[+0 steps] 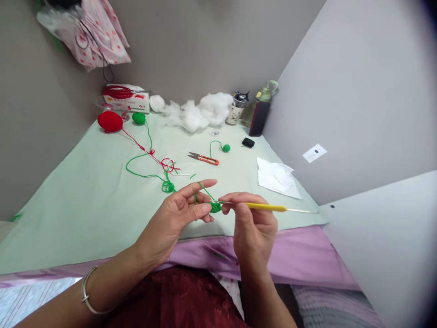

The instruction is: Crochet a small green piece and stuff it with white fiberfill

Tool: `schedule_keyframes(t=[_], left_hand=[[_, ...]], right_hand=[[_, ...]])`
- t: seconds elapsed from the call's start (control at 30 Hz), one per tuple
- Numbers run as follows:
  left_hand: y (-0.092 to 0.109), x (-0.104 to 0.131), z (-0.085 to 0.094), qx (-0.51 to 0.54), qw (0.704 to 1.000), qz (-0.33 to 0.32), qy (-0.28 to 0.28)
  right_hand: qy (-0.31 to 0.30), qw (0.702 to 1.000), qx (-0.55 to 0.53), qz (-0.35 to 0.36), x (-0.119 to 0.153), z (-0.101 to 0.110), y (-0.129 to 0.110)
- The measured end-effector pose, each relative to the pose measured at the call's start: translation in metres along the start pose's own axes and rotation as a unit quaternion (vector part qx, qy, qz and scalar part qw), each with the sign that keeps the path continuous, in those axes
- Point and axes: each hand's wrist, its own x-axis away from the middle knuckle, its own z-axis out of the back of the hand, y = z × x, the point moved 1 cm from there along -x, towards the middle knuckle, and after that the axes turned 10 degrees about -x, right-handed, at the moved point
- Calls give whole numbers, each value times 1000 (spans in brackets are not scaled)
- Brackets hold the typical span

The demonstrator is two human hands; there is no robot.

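Tablecloth [99, 205], cup [234, 114] of dark implements [241, 96]; left hand [179, 209] in pinch on green crochet [215, 208], right hand [255, 228] around hook [268, 207].

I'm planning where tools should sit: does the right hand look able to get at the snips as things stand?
Probably, once free: the right hand holds the hook, but the snips lie uncovered just beyond.

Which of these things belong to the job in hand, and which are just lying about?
Part of the job:
- yellow hook, in the right hand
- small green piece, in the left hand
- green yarn leading to it
- perhaps the orange snips, lying nearby

Seemingly just lying about:
- bottle
- patterned cup
- white paper
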Motion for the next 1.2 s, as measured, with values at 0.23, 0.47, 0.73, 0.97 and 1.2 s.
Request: schedule_keyframes(t=[0.23,0.47,0.73,0.97,1.2], left_hand=[[-1,-1,1,-17,1000,-7,2],[-4,1,-3,-85,991,-71,72],[-1,-5,0,81,995,58,-8],[-2,-2,-1,-34,999,-29,18],[-7,-5,-3,57,997,56,-20]], right_hand=[[-15,1000,-18,-5,0,2,-3],[-127,950,212,194,11,3,-3],[-28,977,151,146,10,4,4],[-29,999,28,33,0,-5,-1],[-87,925,273,250,14,1,4]])
